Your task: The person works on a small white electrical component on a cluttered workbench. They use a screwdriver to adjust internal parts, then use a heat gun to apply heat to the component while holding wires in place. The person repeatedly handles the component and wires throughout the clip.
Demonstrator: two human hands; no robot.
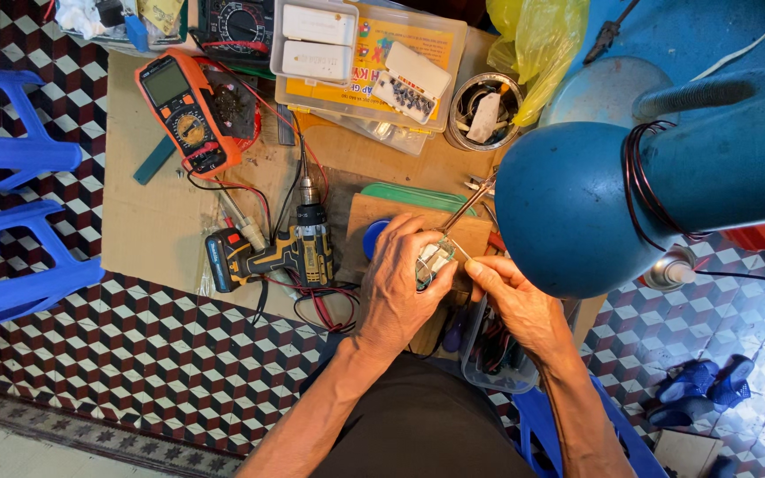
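1. The small grey-white component point(434, 258) sits over the wooden board point(374, 217), at the middle of the work surface. All positions below are given relative to this component.
2. The left hand point(397, 288) is curled around the component from the left side. The fingers are bent and closed on it; the thumb side lies on the board.
3. The right hand point(517, 301) is immediately right of the component. Its fingertips are pinched together on a thin wire point(459, 250) that runs to the component's upper right corner.
4. The two hands are close together, nearly touching at the component.
5. A blue round object point(374, 237) lies just left of the component, partly hidden by the left hand.
6. A metal tweezer-like tool point(471, 202) lies just above, angled up to the right.
7. The cordless drill point(272, 254), black and yellow, lies to the left, with red and black leads point(316, 305) looped beneath it.
8. The orange multimeter point(183, 111) lies far up-left on the cardboard sheet point(152, 221).
9. The clear plastic box point(369, 62) is well above; it carries a yellow-and-orange label and white rectangular cases on its lid.
10. A round metal tin point(484, 111) stands above right, beside a yellow plastic bag point(537, 44).
11. The blue lamp shade point(568, 208) overhangs the right side.
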